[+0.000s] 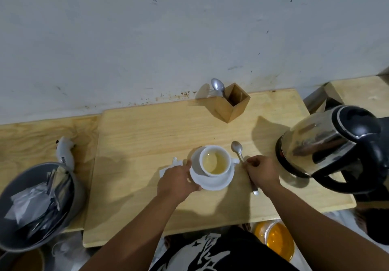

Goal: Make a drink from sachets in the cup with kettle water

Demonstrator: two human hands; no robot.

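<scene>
The wooden table (pixel 147 135) fills the lower half of the head view, set against a grey wall. At about 3 o'clock from the cup stands the steel kettle (pixel 328 144) with its black lid and handle, upright on the table's right edge. At 8 o'clock, off the table's left corner, a grey bin (pixel 77 188) holds a heap of torn silvery sachets (pixel 31 203). At 1 o'clock, near the wall, a wooden holder (pixel 229 106) stands with a spoon and fork leaning out of its far side. In the middle of the table the white saucer (pixel 219 183) carries the white cup (pixel 215 160), which sits upright and holds pale yellow liquid, its handle pointing to 3 o'clock. The left hand (pixel 179 181) lies at 9 o'clock of the saucer, fingers loosely curled, thumb and fingertips touching the saucer's rim; a white object partly hidden under this hand cannot be made out. The right hand (pixel 262 171) is at 3 o'clock of the cup, fingers bent inward and pinched on the handle of a metal spoon (pixel 237 147), whose bowl points to 12 o'clock just beside the cup's handle and whose shaft end shows below the wrist on the table.
</scene>
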